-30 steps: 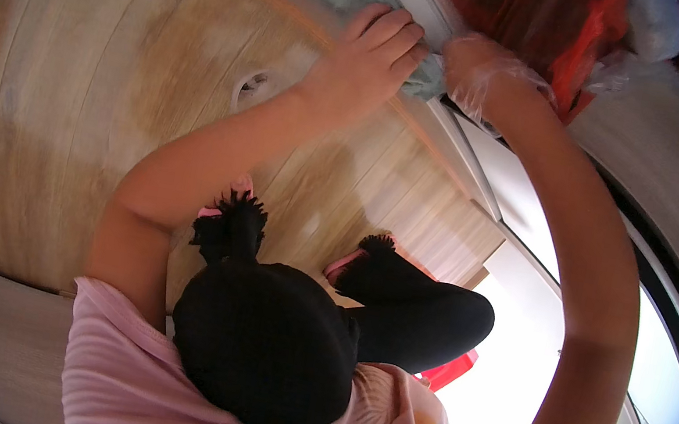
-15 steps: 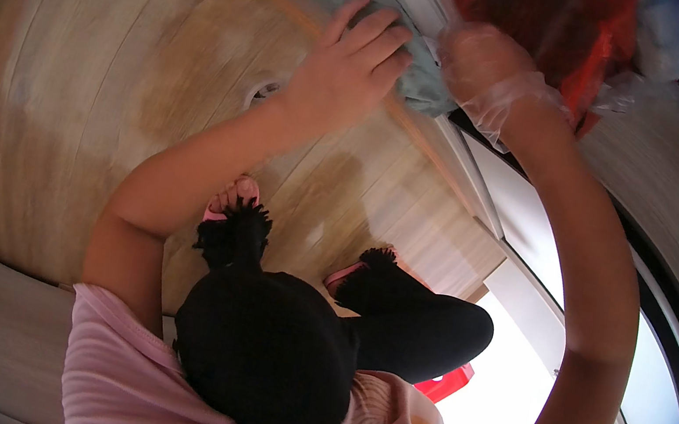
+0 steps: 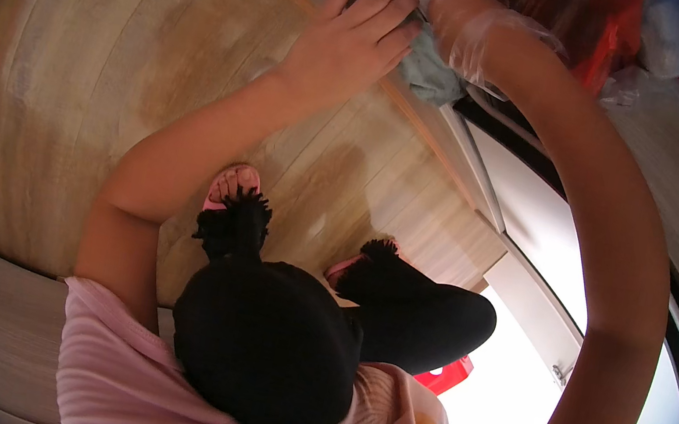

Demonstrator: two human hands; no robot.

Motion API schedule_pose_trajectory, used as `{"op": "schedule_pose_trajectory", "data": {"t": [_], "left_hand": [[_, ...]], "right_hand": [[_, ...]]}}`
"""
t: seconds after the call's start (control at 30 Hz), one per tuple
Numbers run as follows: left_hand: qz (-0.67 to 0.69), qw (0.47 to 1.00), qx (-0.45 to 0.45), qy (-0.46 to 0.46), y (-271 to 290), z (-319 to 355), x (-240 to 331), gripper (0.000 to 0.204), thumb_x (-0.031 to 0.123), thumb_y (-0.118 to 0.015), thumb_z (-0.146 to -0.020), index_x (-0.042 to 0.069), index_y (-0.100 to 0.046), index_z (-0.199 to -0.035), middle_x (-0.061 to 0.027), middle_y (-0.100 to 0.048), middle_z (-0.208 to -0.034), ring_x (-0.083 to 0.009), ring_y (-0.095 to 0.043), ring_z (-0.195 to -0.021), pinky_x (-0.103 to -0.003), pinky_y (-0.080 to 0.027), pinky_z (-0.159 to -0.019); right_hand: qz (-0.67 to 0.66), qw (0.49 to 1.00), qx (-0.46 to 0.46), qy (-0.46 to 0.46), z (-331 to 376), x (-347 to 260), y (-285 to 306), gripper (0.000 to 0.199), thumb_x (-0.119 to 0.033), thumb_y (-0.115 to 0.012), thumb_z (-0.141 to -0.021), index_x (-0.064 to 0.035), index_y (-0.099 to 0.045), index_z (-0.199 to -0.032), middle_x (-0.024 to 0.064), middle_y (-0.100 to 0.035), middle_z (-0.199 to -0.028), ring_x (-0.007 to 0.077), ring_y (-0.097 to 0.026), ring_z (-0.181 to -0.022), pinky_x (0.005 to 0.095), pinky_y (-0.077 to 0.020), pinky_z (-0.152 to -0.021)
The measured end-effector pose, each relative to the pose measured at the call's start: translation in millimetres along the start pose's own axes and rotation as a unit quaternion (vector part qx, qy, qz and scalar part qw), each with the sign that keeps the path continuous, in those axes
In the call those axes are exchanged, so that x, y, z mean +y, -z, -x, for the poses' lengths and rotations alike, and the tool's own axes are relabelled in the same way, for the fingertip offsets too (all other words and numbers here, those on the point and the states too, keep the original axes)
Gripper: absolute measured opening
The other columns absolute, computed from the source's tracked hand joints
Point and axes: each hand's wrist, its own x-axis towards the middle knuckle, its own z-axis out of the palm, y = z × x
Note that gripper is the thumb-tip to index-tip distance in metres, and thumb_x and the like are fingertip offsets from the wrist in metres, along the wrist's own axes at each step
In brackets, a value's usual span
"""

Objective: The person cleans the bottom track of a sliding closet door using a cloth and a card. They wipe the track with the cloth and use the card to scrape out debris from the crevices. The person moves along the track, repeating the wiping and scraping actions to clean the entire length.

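At the top of the head view, a grey-green cloth (image 3: 433, 71) lies rumpled along a pale edge above the floor. My left hand (image 3: 352, 36) rests on this cloth, bare, with its fingers spread and stretched out. Beside it, at the cloth's right end, is my right hand (image 3: 458, 27), in a loose clear plastic glove (image 3: 495, 46) bunched at the wrist. The right fingers are hidden behind the hand, so I cannot see what they hold, if anything.
Red plastic bags (image 3: 602, 40) and a whitish bundle (image 3: 667, 38) sit beyond my right hand. A white panel with a dark edge (image 3: 543, 160) runs below my right forearm. My knees are bent over the wood-patterned floor (image 3: 152, 49); a red object (image 3: 447, 375) lies by one knee.
Both hands have shifted slightly up and away, the right one also a little left, closer to the left fingers. The cloth's visible part has moved slightly with them.
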Motion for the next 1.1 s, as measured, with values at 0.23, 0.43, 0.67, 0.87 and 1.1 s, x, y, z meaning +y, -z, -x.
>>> {"op": "schedule_pose_trajectory", "data": {"t": [0.23, 0.43, 0.67, 0.87, 1.1], "left_hand": [[-0.057, 0.996, -0.053, -0.053, -14, 13, 13, 0.029, 0.018, -0.063, -0.069, 0.011, -0.061, -0.097, -0.0018, -0.052, -0.113, -0.0191, -0.044, -0.112, -0.042, -0.031, -0.099], [-0.022, 0.997, -0.073, -0.034, -12, 12, 8, 0.029, 0.023, -0.063, -0.074, 0.013, -0.061, -0.101, -0.0002, -0.051, -0.117, -0.0184, -0.042, -0.116, -0.039, -0.03, -0.1], [-0.027, 0.998, -0.048, -0.027, 8, 8, -8, 0.026, 0.023, -0.063, -0.074, 0.012, -0.062, -0.098, -0.0001, -0.051, -0.114, -0.0168, -0.043, -0.113, -0.037, -0.032, -0.099], [-0.025, 0.998, -0.044, -0.024, 8, 6, -7, 0.026, 0.023, -0.063, -0.074, 0.011, -0.062, -0.097, 0.0006, -0.051, -0.114, -0.0158, -0.043, -0.113, -0.037, -0.032, -0.099], [-0.032, 0.999, -0.009, -0.035, 15, 2, -3, 0.02, 0.018, -0.063, -0.068, 0.01, -0.061, -0.086, -0.0036, -0.054, -0.11, -0.0218, -0.044, -0.112, -0.043, -0.032, -0.098]], "right_hand": [[-0.259, 0.946, -0.045, -0.191, 15, -19, -9, 0.016, -0.007, -0.051, -0.081, -0.0009, -0.066, -0.079, 0.0144, -0.064, -0.079, 0.0244, -0.063, -0.072, 0.0305, -0.0502, -0.063], [-0.303, 0.939, 0.025, -0.162, 29, -13, -34, 0.017, -0.006, -0.047, -0.083, 0.0003, -0.062, -0.079, 0.014, -0.062, -0.075, 0.0279, -0.061, -0.068, 0.0333, -0.0493, -0.062], [-0.384, 0.917, 0.028, -0.106, 51, 2, -38, 0.014, -0.009, -0.048, -0.085, -0.0031, -0.059, -0.079, 0.0125, -0.058, -0.07, 0.0254, -0.055, -0.059, 0.0306, -0.0453, -0.056], [-0.326, 0.937, -0.005, -0.124, 45, -13, -42, 0.011, -0.009, -0.05, -0.084, -0.0048, -0.059, -0.081, 0.014, -0.058, -0.071, 0.0236, -0.056, -0.061, 0.0326, -0.0451, -0.056], [-0.459, 0.878, 0.045, -0.128, 40, -21, -61, 0.009, -0.005, -0.049, -0.082, -0.0036, -0.058, -0.081, 0.0156, -0.057, -0.072, 0.0274, -0.057, -0.067, 0.0343, -0.0448, -0.06]]}}
